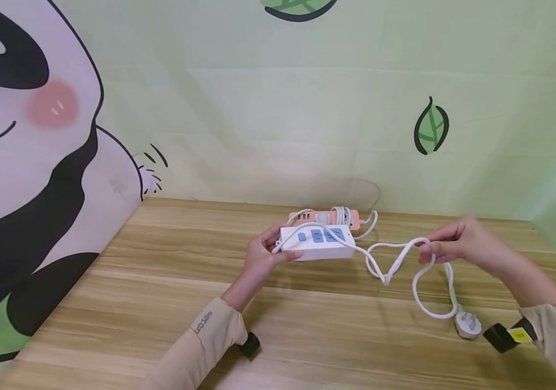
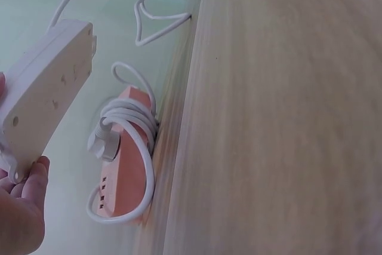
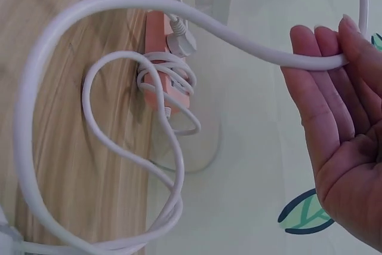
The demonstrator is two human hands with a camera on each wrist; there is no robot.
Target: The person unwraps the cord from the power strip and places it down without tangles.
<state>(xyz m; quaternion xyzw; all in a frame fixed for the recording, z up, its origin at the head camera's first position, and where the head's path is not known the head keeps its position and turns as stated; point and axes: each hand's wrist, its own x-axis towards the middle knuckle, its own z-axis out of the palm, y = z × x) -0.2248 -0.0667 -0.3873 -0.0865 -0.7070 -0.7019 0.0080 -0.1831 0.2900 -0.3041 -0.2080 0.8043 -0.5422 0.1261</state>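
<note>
My left hand (image 1: 262,254) grips the left end of a white power strip (image 1: 317,250) with blue socket faces, held above the table. Its underside shows in the left wrist view, with the fingers (image 2: 36,186) at its lower end. From that same end a white cord (image 1: 390,271) loops across the strip to the right. There my right hand (image 1: 458,246) pinches the cord between thumb and fingers, as the right wrist view also shows. Below the right hand hangs the cord's white plug (image 1: 468,325), prongs visible. Whether the plug touches the table I cannot tell.
Behind the white strip, a pink power strip (image 1: 324,218) lies at the table's back edge, its own white cord (image 2: 134,114) wound round it. The wooden table (image 1: 185,260) meets a green printed backdrop (image 1: 278,119) with a panda and leaves.
</note>
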